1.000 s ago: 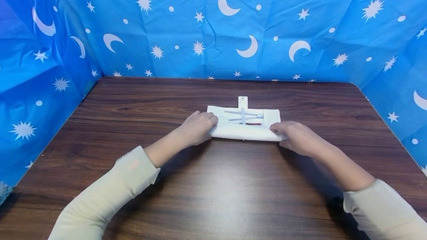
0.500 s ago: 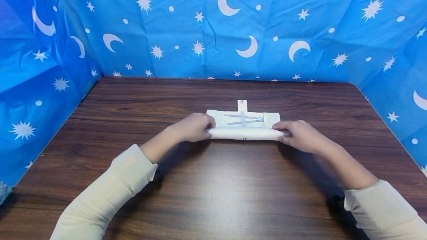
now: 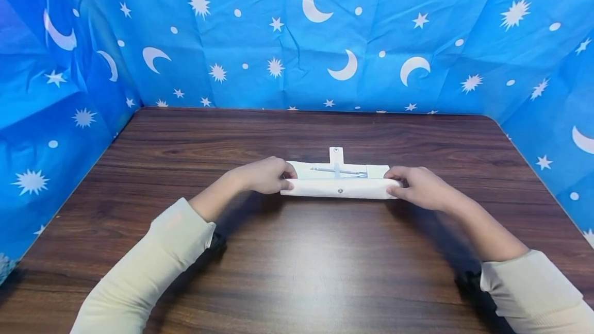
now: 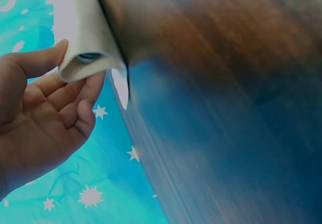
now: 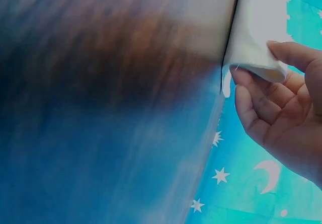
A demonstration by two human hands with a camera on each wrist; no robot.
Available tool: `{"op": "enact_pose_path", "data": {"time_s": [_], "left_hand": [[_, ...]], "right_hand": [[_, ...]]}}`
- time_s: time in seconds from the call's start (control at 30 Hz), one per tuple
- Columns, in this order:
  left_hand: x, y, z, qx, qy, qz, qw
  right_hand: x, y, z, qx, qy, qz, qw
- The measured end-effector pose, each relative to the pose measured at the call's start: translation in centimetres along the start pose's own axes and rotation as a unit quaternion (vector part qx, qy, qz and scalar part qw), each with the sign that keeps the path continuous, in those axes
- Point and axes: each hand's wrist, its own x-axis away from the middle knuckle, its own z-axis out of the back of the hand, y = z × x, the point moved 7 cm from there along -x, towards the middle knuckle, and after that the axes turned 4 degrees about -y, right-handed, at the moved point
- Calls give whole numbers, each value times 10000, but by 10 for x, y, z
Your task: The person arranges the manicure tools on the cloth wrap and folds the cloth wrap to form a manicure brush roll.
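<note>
A white roll-up tool pouch (image 3: pixel 320 188) lies partly rolled near the middle of the table. My left hand (image 3: pixel 264 175) pinches its left end, thumb on the near side. At the right end, my right hand (image 3: pixel 424 188) pinches the roll the same way. A metal snap (image 3: pixel 341 190) shows on the roll's near face. Behind the roll, a slim silver tool (image 3: pixel 341 171) lies under a pale band. A tab (image 3: pixel 336 153) with another snap points away from me. In the left wrist view, the rolled end (image 4: pixel 90 27) looks hollow, with something dark inside.
The dark wood-grain table (image 3: pixel 306 267) spreads around the pouch on every side. Blue cloth (image 3: pixel 260 40) with white moons and stars hangs along its back and both sides.
Both hands have rolled the near edge further over. The red item and most of the second silver tool are now covered, and the snap on the roll has turned into view.
</note>
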Motion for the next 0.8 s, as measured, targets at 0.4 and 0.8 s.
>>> {"op": "enact_pose_path", "data": {"time_s": [0.4, 0.8], "left_hand": [[-10, -11, 4, 252, -250, 78, 9993], [-20, -22, 4, 76, 397, 667, 9970]], "right_hand": [[-5, 4, -1, -84, -27, -165, 9998], [-19, 8, -1, 113, 95, -528, 9985]]}}
